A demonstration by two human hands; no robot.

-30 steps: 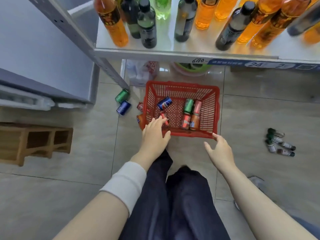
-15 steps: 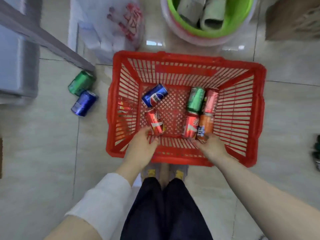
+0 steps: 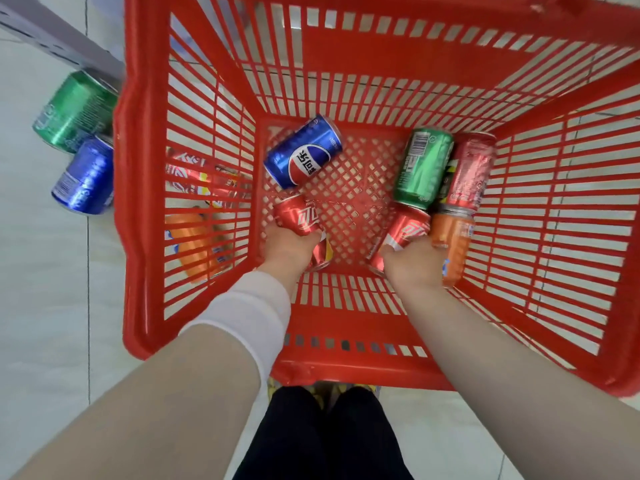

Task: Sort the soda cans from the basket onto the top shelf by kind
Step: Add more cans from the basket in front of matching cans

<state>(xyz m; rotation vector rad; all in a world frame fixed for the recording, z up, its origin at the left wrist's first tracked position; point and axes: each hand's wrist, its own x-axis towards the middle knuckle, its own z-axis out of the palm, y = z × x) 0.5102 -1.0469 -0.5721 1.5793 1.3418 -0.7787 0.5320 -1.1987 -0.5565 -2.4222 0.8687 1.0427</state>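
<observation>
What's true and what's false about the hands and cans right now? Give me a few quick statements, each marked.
1. The left hand grips a red can. True.
2. The right hand holds nothing. False: its fingers are curled round a second red can.
3. The blue can in the basket lies on its side. True.
4. No green can is in the basket. False: a green can lies there beside a dark red can.
5. Cans lie on the floor left of the basket. True: a green floor can and a blue floor can, among others.
</observation>
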